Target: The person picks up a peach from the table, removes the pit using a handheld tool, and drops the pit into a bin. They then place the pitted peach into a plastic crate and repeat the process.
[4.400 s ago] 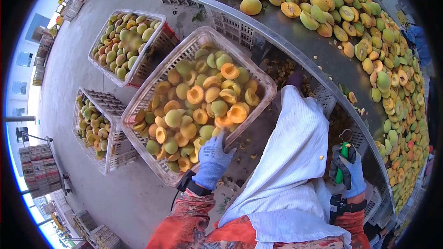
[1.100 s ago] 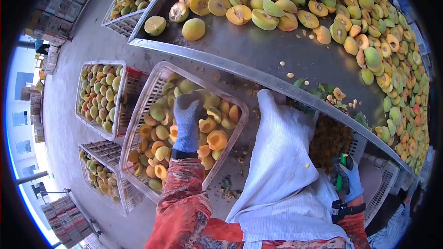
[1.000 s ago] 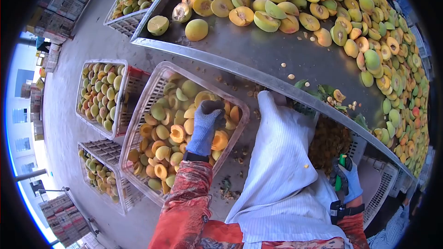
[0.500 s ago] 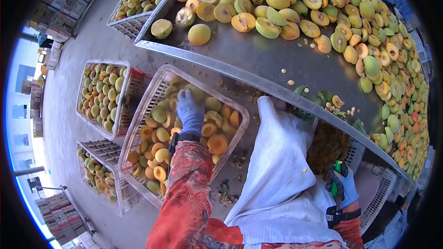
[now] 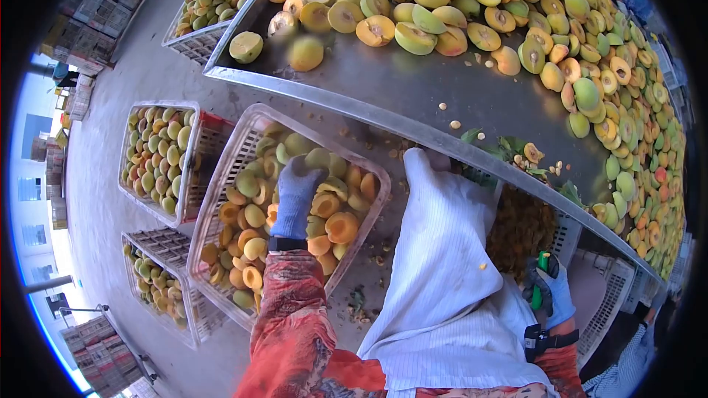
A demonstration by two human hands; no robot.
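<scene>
My left hand, in a blue-grey glove, reaches into a large plastic crate of peach halves. Its fingers look bent but apart over the fruit, and I see nothing held between them. Greenish peaches lie just beyond the fingertips. At the lower right, my gloved right hand is closed around a green-handled tool; its working end cannot be made out. A pale striped cloth drapes over my lap between the hands.
A metal-rimmed table bears a heap of cut peaches, with loose pits and leaves. More filled crates stand on the floor to the left. A crate of brownish matter sits below the table edge. Stacked crates are further off.
My left hand has turned and drawn slightly back toward me over the peaches, its fingers now bent instead of stretched forward. My right hand keeps its hold. The view has shifted slightly.
</scene>
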